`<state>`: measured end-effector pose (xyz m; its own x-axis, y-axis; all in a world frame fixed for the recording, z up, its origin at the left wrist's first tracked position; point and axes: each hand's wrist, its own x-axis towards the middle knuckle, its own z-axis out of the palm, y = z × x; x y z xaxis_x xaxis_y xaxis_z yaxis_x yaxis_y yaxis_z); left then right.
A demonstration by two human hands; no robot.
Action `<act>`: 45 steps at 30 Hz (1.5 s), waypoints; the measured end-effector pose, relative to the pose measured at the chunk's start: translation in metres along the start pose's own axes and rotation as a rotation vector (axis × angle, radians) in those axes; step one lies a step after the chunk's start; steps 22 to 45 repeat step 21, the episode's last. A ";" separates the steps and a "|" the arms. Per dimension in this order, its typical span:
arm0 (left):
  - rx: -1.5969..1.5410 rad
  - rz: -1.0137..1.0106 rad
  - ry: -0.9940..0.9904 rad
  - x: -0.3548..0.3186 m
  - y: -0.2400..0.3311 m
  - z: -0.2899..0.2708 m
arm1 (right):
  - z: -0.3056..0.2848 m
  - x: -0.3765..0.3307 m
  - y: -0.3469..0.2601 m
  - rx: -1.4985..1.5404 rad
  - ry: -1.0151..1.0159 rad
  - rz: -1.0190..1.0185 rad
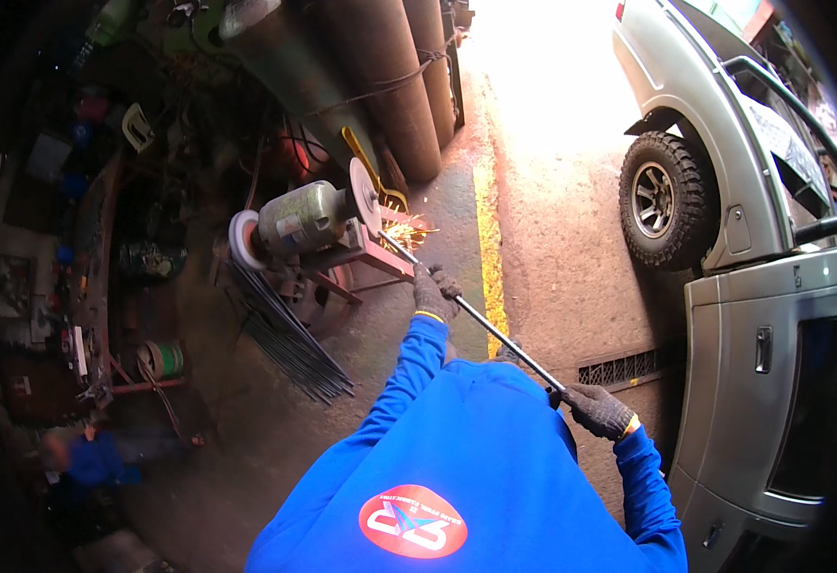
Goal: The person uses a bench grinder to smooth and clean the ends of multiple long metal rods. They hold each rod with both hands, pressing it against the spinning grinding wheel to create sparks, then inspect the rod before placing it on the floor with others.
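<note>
A long thin metal rod [499, 333] slants from the grinder down to the right, held in both of my gloved hands. My left hand [435, 291] is closed round it near its far end. Lower right, my right hand [600, 411] grips the near end. The rod's far tip meets the edge of the right grinding wheel [365, 197], and orange sparks [407, 229] spray from there. The wheel belongs to a grey bench grinder [299, 218] on a reddish metal stand [380, 256]. A second, pale wheel [245, 241] sits at the grinder's left end.
Dark rods [289, 349] lie bundled below the grinder. Tall brown cylinders [380, 91] stand behind it, tied with rope. A silver vehicle [762, 401] with a chunky tyre [667, 201] occupies the right, near a floor grate [619, 370]. A cluttered bench [103, 277] is at left.
</note>
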<state>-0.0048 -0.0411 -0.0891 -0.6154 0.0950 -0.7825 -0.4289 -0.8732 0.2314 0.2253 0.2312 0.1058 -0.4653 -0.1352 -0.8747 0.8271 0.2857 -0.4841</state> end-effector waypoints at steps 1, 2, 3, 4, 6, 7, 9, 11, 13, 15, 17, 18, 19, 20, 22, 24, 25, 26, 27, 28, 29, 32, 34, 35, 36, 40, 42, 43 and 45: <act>0.002 0.003 0.003 0.000 0.000 0.000 | 0.000 -0.001 -0.001 -0.006 -0.003 0.007; 0.004 0.007 0.006 0.000 0.000 0.000 | -0.001 -0.001 -0.002 -0.011 -0.006 0.014; 0.007 0.012 0.018 0.000 -0.001 0.000 | -0.001 -0.001 -0.001 -0.014 0.000 -0.001; 0.013 0.016 0.030 -0.003 -0.001 0.004 | 0.000 -0.001 0.000 -0.013 0.008 -0.017; 0.012 0.018 0.043 -0.004 -0.001 0.004 | 0.001 0.001 0.004 -0.002 0.007 -0.043; 0.007 0.015 0.039 -0.003 0.000 0.006 | 0.000 0.003 0.007 0.009 0.003 -0.055; 0.011 -0.008 0.032 -0.004 0.004 0.006 | 0.002 0.005 0.009 -0.015 0.005 -0.077; 0.013 0.004 0.042 -0.003 0.003 0.005 | 0.004 0.010 0.013 -0.071 0.033 -0.109; 0.012 -0.018 0.049 -0.008 0.006 0.006 | 0.006 0.002 0.006 -0.076 0.013 -0.088; 0.002 -0.010 0.043 -0.007 0.001 0.003 | 0.006 0.001 0.004 -0.092 -0.002 -0.114; 0.027 -0.019 0.037 -0.006 0.000 0.006 | 0.005 -0.005 -0.001 -0.067 -0.007 -0.035; 0.027 -0.018 0.015 -0.006 0.002 0.002 | 0.005 -0.008 -0.003 -0.051 -0.008 0.005; 0.034 -0.021 -0.021 -0.002 0.002 0.000 | 0.006 -0.006 0.000 -0.090 -0.003 -0.021; 0.031 -0.034 -0.066 -0.001 0.002 0.002 | 0.008 -0.001 0.005 -0.088 0.008 -0.133; 0.037 -0.054 -0.100 0.012 -0.008 0.019 | 0.007 -0.006 0.006 -0.095 0.028 -0.096; 0.037 -0.054 -0.100 0.012 -0.008 0.019 | 0.007 -0.006 0.006 -0.095 0.028 -0.096; 0.037 -0.054 -0.100 0.012 -0.008 0.019 | 0.007 -0.006 0.006 -0.095 0.028 -0.096; 0.037 -0.054 -0.100 0.012 -0.008 0.019 | 0.007 -0.006 0.006 -0.095 0.028 -0.096; 0.037 -0.054 -0.100 0.012 -0.008 0.019 | 0.007 -0.006 0.006 -0.095 0.028 -0.096; 0.037 -0.054 -0.100 0.012 -0.008 0.019 | 0.007 -0.006 0.006 -0.095 0.028 -0.096; 0.037 -0.054 -0.100 0.012 -0.008 0.019 | 0.007 -0.006 0.006 -0.095 0.028 -0.096; 0.037 -0.054 -0.100 0.012 -0.008 0.019 | 0.007 -0.006 0.006 -0.095 0.028 -0.096; 0.037 -0.054 -0.100 0.012 -0.008 0.019 | 0.007 -0.006 0.006 -0.095 0.028 -0.096; 0.037 -0.054 -0.100 0.012 -0.008 0.019 | 0.007 -0.006 0.006 -0.095 0.028 -0.096; 0.037 -0.054 -0.100 0.012 -0.008 0.019 | 0.007 -0.006 0.006 -0.095 0.028 -0.096; 0.037 -0.054 -0.100 0.012 -0.008 0.019 | 0.007 -0.006 0.006 -0.095 0.028 -0.096; 0.037 -0.054 -0.100 0.012 -0.008 0.019 | 0.007 -0.006 0.006 -0.095 0.028 -0.096; 0.037 -0.054 -0.100 0.012 -0.008 0.019 | 0.007 -0.006 0.006 -0.095 0.028 -0.096; 0.037 -0.054 -0.100 0.012 -0.008 0.019 | 0.007 -0.006 0.006 -0.095 0.028 -0.096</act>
